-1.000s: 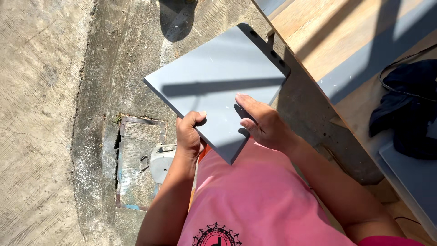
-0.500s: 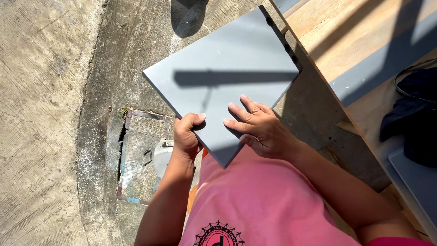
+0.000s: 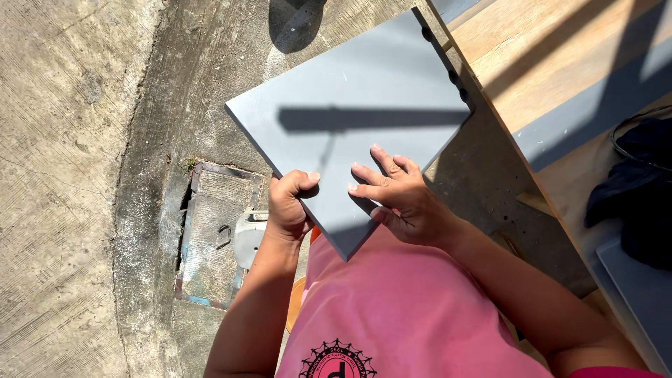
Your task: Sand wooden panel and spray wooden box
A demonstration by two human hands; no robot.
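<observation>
Holding a grey panel over concrete ground

Left hand clasps the near edge of the grey panel, thumb on top. Right hand, just beside it, lies flat with fingers spread on the panel face. Below the left hand sits a metal drain cover; right of both hands, a wooden board.

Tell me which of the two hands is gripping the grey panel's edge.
The left hand: its fingers curl around the grey panel edge, while the right hand lies flat, fingers spread, on its face.
</observation>
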